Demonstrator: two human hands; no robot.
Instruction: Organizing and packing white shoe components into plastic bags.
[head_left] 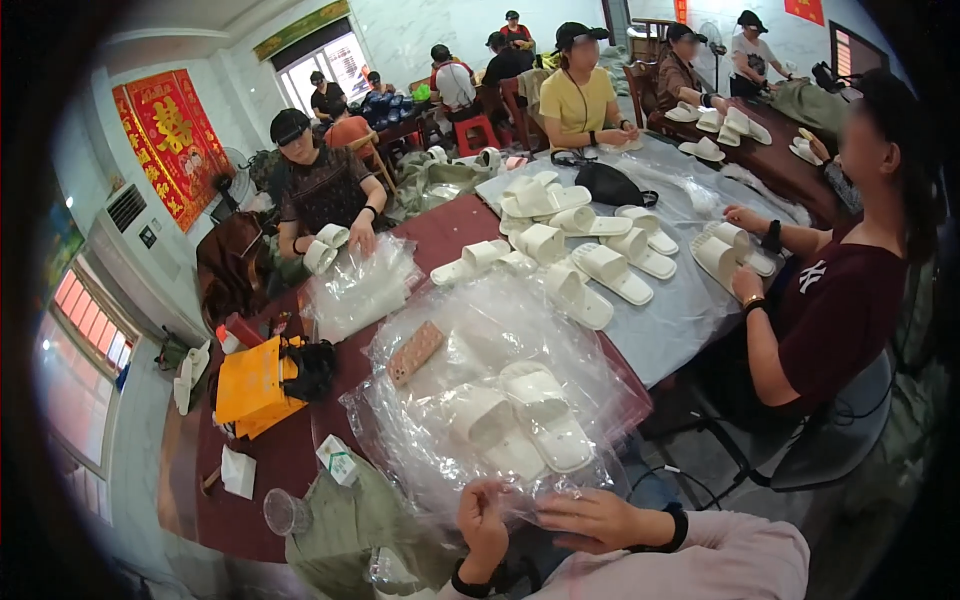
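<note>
A pair of white slide slippers [545, 415] lies in or under clear plastic film on a heap of clear plastic bags [410, 440] before me. At the heap's near edge, my left hand [483, 525] is closed, with thumb and fingertips pinched on the edge of a clear plastic bag. Just to its right, my right hand [595, 522] points its fingers leftward and grips the same bag edge. Its thumb side is partly hidden. A brown-pink patterned phone case or wallet [415, 352] rests on the film beyond the slippers.
More white slippers [600, 265] spread across the table ahead. Left stand a yellow bag [262, 385], a tissue pack [337, 460] and a clear cup [287, 512]. Co-workers handle slippers at far left and right; a chair [830, 430] stands right.
</note>
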